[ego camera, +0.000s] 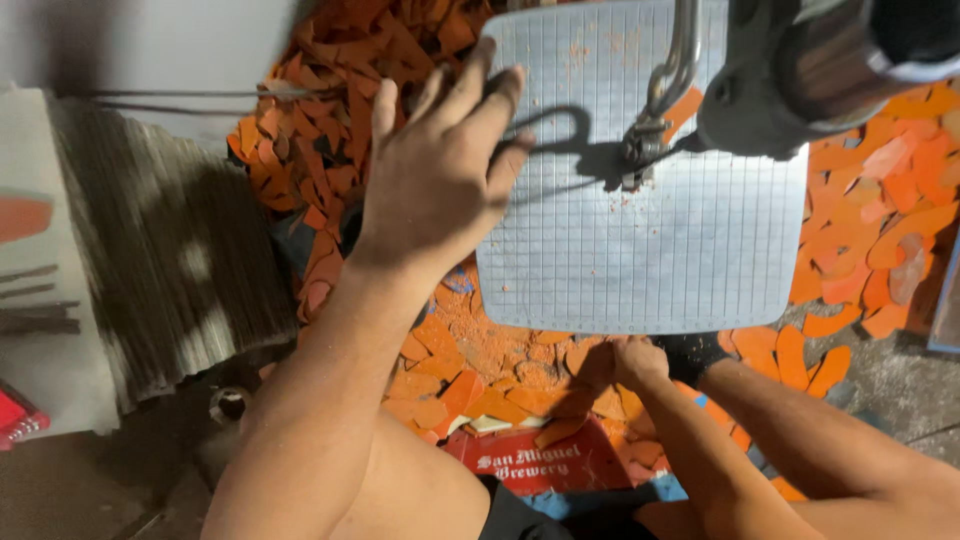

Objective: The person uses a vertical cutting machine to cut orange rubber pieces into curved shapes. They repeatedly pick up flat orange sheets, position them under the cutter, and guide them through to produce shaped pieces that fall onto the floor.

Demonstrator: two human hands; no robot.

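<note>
My left hand (440,170) is raised over the left edge of a white gridded work plate (700,250), fingers spread and holding nothing. My right hand (635,360) is low, just below the plate's front edge, with its fingers curled down into a pile of orange cut pieces (480,375). Whether it grips one of them is hidden. A dark grey machine head (790,80) hangs over the plate, with a metal foot (640,150) touching down near the plate's middle.
Orange scraps (330,120) are heaped left of the plate, and more orange scraps (880,220) lie to its right. A grey ribbed stack (170,270) sits at the left. A red crate (540,465) lies by my knees.
</note>
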